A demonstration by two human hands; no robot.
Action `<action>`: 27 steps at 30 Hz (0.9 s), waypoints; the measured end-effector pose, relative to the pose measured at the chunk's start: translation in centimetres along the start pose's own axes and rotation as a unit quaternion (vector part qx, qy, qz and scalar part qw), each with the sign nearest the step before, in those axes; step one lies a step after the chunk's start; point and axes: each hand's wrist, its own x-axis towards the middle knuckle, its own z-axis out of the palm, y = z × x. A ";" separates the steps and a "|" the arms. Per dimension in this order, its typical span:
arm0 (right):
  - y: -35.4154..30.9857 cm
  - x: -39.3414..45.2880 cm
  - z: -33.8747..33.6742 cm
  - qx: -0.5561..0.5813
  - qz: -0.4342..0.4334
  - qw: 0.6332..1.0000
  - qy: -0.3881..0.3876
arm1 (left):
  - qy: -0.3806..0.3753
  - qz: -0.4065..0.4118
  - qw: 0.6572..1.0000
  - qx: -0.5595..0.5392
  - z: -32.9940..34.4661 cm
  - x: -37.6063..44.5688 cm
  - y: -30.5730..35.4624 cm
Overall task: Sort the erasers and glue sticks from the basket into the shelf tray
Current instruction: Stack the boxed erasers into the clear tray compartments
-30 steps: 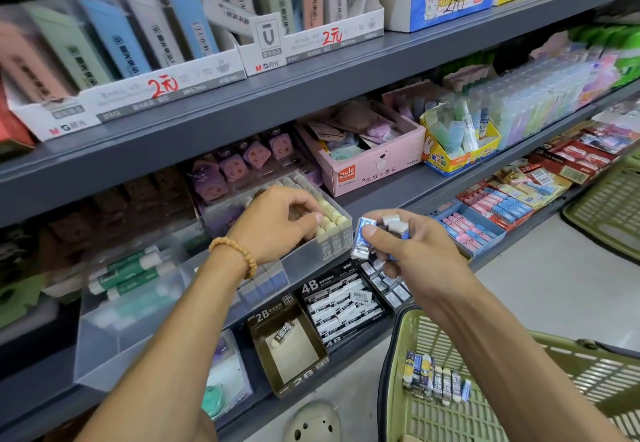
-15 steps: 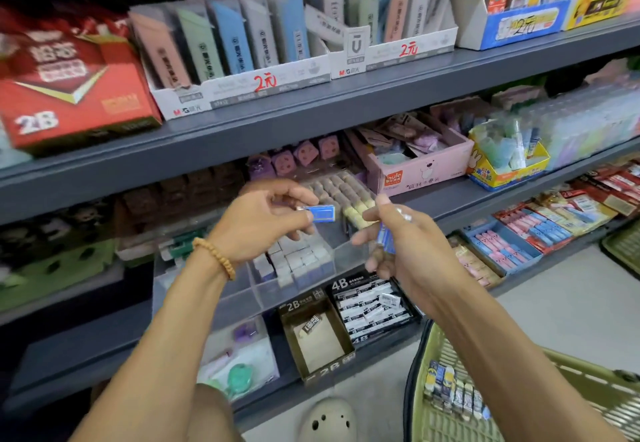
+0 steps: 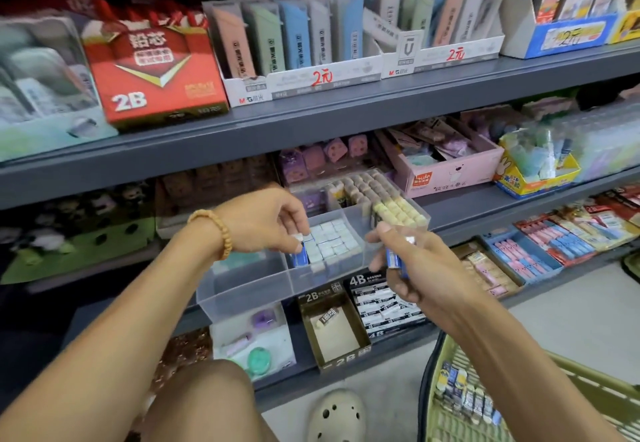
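Lowering a blue-sleeved white eraser (image 3: 300, 255) into the clear plastic divided shelf tray (image 3: 249, 289), the left hand (image 3: 263, 219) is now at the left edge of the middle compartment, at centre frame. Half a second earlier that eraser was being held level in the air above the tray; it is now standing on end against the packed block of pale erasers (image 3: 332, 240), with the fingers pinching its top. In my judgement, this placement is nearly complete and only the release is outstanding.

The right hand (image 3: 412, 261), right of centre, is gripping a small stack of blue-wrapped erasers (image 3: 394, 259), fingers curled round them, so further placements are pending. The green plastic basket (image 3: 519, 403), lower right, is holding a row of loose erasers (image 3: 465, 395) yet to be sorted.

Limits of observation:
- The count in the right hand cannot be determined; the fingers are covering most of the stack.
- Motion blur is softening the whole view, so labels are unreadable.
- The basket is cut off at the frame edge, and no glue sticks can be made out in it.
- The tray's left compartment is too hazy to read.
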 end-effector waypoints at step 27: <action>1.2 -0.9 1.7 0.192 -0.012 0.981 0.022 | 0.113 0.039 0.993 0.021 2.4 -0.7 0.8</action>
